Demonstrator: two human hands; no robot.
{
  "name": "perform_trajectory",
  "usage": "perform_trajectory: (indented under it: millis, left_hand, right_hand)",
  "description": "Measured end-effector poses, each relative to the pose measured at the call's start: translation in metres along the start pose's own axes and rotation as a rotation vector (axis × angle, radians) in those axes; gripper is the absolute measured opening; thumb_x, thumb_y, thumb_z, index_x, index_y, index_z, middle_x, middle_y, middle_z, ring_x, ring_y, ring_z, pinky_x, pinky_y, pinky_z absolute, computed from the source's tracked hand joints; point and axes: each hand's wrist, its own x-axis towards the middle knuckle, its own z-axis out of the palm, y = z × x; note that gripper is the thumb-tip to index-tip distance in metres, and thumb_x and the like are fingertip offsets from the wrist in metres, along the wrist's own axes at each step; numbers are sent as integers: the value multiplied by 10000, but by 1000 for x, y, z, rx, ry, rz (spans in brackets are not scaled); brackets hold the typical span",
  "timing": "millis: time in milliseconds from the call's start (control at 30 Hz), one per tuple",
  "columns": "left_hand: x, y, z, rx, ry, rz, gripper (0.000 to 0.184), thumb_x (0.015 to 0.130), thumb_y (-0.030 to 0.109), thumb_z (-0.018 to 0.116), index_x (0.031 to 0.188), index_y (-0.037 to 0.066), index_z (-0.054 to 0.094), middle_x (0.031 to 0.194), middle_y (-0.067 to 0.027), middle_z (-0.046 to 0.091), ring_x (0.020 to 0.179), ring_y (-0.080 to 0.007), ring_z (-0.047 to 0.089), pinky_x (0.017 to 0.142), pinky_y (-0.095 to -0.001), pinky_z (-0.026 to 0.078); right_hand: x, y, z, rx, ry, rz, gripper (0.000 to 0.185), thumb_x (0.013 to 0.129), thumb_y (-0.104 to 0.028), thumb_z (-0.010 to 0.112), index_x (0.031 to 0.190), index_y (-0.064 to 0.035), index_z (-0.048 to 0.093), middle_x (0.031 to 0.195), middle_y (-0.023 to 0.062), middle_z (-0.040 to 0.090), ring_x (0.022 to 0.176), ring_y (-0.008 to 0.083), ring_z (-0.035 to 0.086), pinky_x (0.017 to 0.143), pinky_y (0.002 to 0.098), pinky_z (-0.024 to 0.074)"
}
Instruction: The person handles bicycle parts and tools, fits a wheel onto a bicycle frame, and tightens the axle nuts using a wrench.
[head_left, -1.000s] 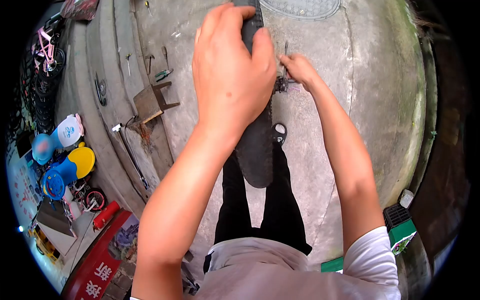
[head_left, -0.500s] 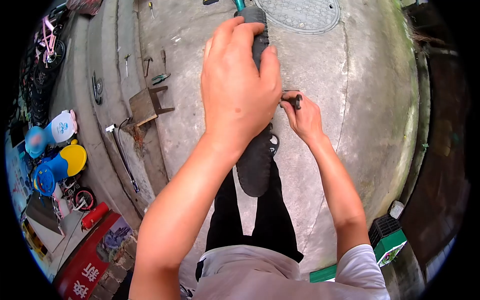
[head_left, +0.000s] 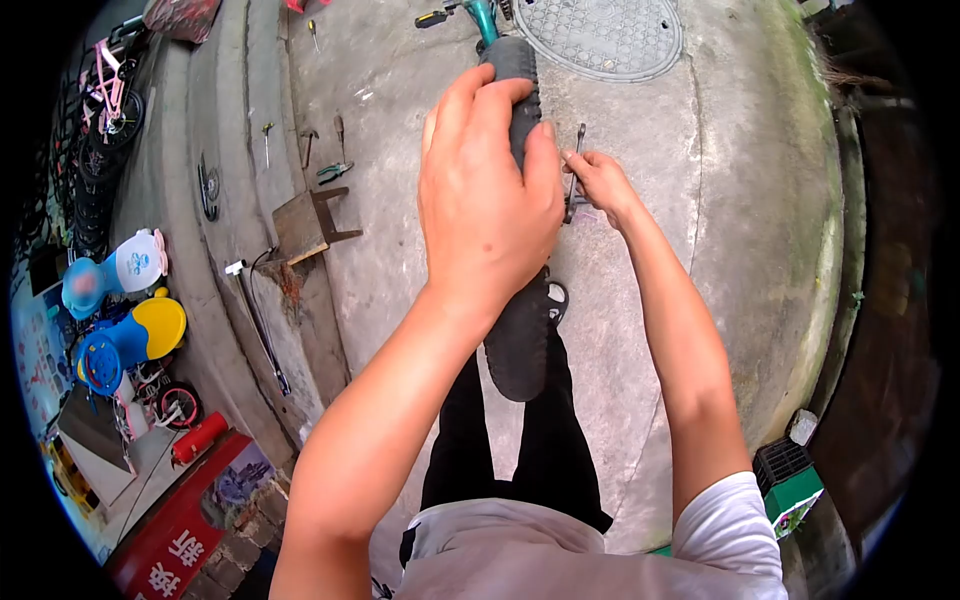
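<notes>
A black knobby tyre (head_left: pixel 517 345) stands upright in front of my legs, with a teal bicycle frame (head_left: pixel 483 22) beyond its far end. My left hand (head_left: pixel 492 190) is wrapped over the top of the tyre, thumb on the right side and fingers on the left. To the right of the wheel, low by its axle, my right hand (head_left: pixel 601 183) pinches a metal wrench (head_left: pixel 579 150) that points away from me. The wheel's hub is mostly hidden behind my left hand and the tyre.
A small wooden stool (head_left: pixel 302 228) lies left of the wheel, near pliers (head_left: pixel 335 171), a hammer (head_left: pixel 309 146) and screwdrivers. Stone steps (head_left: pixel 225 130) run along the left. A round manhole cover (head_left: pixel 600 35) is ahead. A green box (head_left: pixel 795 497) stands at the right.
My right hand first drew nearer to me with the wrench, then moved away again to beside the axle. My left hand stays on the tyre. More of the teal frame shows.
</notes>
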Motion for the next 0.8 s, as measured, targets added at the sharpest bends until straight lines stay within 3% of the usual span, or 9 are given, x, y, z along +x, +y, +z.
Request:
perform_trajectory:
  millis: [33,100,133,200,300,467,667,800]
  left_hand:
    - [0,0,-1,5,-3,-3,279,911,115,658,1153,-23,660,1281,-245,637,1175,-409,625,1016,-439,478]
    - [1,0,-1,12,0,-18,277,912,115,656,1152,-23,661,1285,-243,636,1176,-405,626,1016,-439,479]
    - [2,0,-1,-23,-10,-26,284,900,106,659,1150,-29,655,1290,-251,617,1190,-417,599,1019,-455,473]
    - [2,-1,1,-65,-17,-38,291,889,97,662,1148,-35,650,1296,-259,598,1205,-429,571,1022,-471,466]
    - [5,-2,3,-34,18,-19,275,909,111,655,1148,-25,659,1281,-251,635,1180,-410,621,1011,-442,480]
    - [4,-1,2,-32,-4,-34,277,902,110,663,1147,-20,655,1280,-254,633,1175,-421,616,1018,-448,473]
    - [5,0,2,-32,1,-41,272,905,112,659,1144,-17,656,1281,-254,631,1176,-425,611,1024,-453,466]
    - [5,1,2,-40,-1,-47,271,908,112,657,1146,-17,655,1281,-248,633,1177,-421,611,1028,-452,463]
  right_hand:
    - [2,4,-4,-3,5,-6,456,1012,-413,620,908,28,667,719,198,654,689,299,669,623,387,468]
    - [4,22,-10,-133,426,-284,418,1035,-384,591,950,21,654,753,212,659,692,327,666,648,392,484]
    - [-14,10,-9,-141,423,-284,418,1035,-384,591,950,21,654,753,212,659,692,327,666,648,392,484]
    - [-61,-8,-11,-133,497,-512,304,1050,-292,564,999,0,633,789,218,663,728,365,674,670,405,507]
    - [-94,-5,-6,-389,307,-619,180,1024,-202,592,1032,-23,612,829,207,672,772,398,672,681,427,523]
    - [-106,11,4,-475,248,-886,144,933,-130,698,1015,-43,617,861,162,681,787,384,672,674,429,534]
    - [-129,37,12,-689,171,-1121,468,764,-86,805,1145,-99,532,891,104,635,755,317,626,626,411,508]
    - [-128,35,13,-632,215,-1139,455,767,-80,811,1134,-94,542,891,113,640,760,326,637,638,421,513]
